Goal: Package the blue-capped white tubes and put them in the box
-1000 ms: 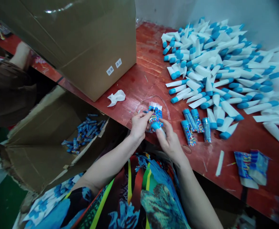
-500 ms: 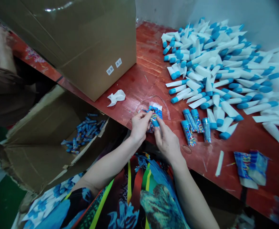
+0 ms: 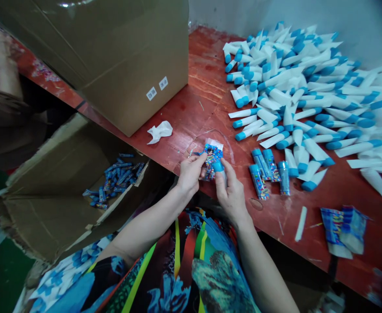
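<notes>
**Blue-capped tube (image 3: 218,166) swings nearly upright against printed packet (image 3: 213,156)**

Head camera, and there it goes: over the last second the tube has tipped from a slant to almost upright, and its cap now sits right at the packet's lower edge. Its long axis runs close to vertical in this view, cap pointing away from the person and slightly left, the white tapered tail angling down toward the palm.

Right hand (image 3: 230,195) has it in a narrow pinch, thumb and forefinger on the tube just below the cap. Left hand (image 3: 189,174) works a matching narrow pinch on the packet, its fingers across the printed face and a white strip showing along the top. Both things are held in the air just above the near edge of the red-painted bench (image 3: 191,87).

Right beside the right hand, four printed tubes (image 3: 271,165) lie together, with a big heap of loose blue-capped white tubes (image 3: 292,87) beyond them. Further right sit loose printed sleeves (image 3: 344,230). Over on the left, an open cardboard carton (image 3: 47,204) holds blue packs (image 3: 112,182), a taped carton (image 3: 112,56) stands on the bench, and a co-worker's hand (image 3: 1,48) is busy past it.
</notes>
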A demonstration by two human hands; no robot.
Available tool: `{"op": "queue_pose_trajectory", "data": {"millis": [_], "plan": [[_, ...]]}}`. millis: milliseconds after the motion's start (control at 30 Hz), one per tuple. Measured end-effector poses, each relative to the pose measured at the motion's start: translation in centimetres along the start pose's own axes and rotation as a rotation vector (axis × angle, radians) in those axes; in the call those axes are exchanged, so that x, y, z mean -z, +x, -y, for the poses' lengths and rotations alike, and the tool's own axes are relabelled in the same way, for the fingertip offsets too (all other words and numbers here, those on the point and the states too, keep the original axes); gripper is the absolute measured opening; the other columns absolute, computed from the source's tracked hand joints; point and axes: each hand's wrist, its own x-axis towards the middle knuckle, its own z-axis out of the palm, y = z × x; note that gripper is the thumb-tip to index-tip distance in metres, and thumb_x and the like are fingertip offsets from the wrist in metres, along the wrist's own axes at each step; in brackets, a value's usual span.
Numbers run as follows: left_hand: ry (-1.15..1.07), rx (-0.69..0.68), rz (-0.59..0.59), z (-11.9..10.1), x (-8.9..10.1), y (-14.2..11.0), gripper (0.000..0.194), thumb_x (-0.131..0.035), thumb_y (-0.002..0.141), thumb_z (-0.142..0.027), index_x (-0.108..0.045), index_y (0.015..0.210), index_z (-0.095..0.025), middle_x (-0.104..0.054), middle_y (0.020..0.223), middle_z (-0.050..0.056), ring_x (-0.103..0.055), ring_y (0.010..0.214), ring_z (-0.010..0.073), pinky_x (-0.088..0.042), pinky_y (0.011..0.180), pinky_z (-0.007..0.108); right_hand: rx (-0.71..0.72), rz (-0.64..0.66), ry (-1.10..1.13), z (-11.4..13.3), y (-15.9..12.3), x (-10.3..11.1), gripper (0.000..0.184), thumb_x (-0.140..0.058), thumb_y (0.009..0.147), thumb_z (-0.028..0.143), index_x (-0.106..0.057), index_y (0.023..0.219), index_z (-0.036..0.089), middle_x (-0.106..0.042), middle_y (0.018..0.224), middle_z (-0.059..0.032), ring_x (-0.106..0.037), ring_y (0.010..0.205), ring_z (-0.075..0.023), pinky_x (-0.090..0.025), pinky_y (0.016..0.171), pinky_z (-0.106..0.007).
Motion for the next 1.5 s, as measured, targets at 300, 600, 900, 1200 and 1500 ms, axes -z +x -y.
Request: {"op": "queue_pose_trajectory", "data": {"millis": [300, 600, 900, 1200, 1500], "plan": [[-0.061, 0.03, 0.051, 0.5, 0.0, -0.1, 0.046, -0.074, 0.091, -0.04, -0.046, 0.06, -0.019, -0.041, 0.039, -0.006, -0.032, 0.036, 0.0045, -0.021, 0.042, 0.022, 0.024, 0.027, -0.263, -0.4, -0.3, -0.9, 0.057, -0.049, 0.102, 0.047, -0.054, 0.153, 0.021, -0.072, 0.134, -0.0161, -0.076, 0.107, -0.0357, -0.064, 0.085, -0.047], [-0.028, -0.037, 0.043, 0.6, -0.1, -0.2, 0.046, -0.078, 0.087, -0.044, -0.05, 0.061, -0.018, -0.043, 0.041, -0.006, -0.034, 0.036, 0.0049, -0.019, 0.042, 0.022, 0.068, 0.114, -0.339, 0.1, -0.1, 0.0, 0.054, -0.044, 0.107, 0.041, -0.047, 0.159, 0.028, -0.072, 0.136, -0.0119, -0.076, 0.109, -0.0315, -0.063, 0.088, -0.042], [0.096, -0.069, 0.041, 1.2, -0.1, -0.6, 0.047, -0.073, 0.092, -0.041, -0.052, 0.057, -0.017, -0.042, 0.039, -0.005, -0.035, 0.036, 0.005, -0.021, 0.042, 0.023, 0.035, -0.002, -0.334, -0.3, -0.1, -0.8, 0.049, -0.048, 0.104, 0.043, -0.058, 0.147, 0.023, -0.075, 0.129, -0.0132, -0.078, 0.098, -0.0309, -0.062, 0.076, -0.039], [0.0, 0.036, 0.133, 0.5, 0.2, 0.1, 0.036, -0.078, 0.085, -0.034, -0.054, 0.064, -0.018, -0.045, 0.043, -0.006, -0.037, 0.038, 0.0056, -0.02, 0.042, 0.022, 0.056, -0.038, -0.149, -0.6, 0.0, -0.7, 0.044, -0.052, 0.102, 0.049, -0.061, 0.136, 0.023, -0.077, 0.123, -0.0125, -0.078, 0.1, -0.0301, -0.062, 0.077, -0.039], [0.068, 0.004, 0.239, 1.4, 0.5, -0.9, 0.055, -0.081, 0.075, -0.065, -0.06, 0.063, -0.016, -0.049, 0.047, -0.003, -0.041, 0.041, 0.006, -0.023, 0.043, 0.023, 0.001, -0.042, -0.167, -0.4, 0.0, -0.4, 0.045, -0.05, 0.101, 0.052, -0.06, 0.133, 0.023, -0.078, 0.115, -0.0134, -0.077, 0.089, -0.0315, -0.059, 0.071, -0.04]]}}
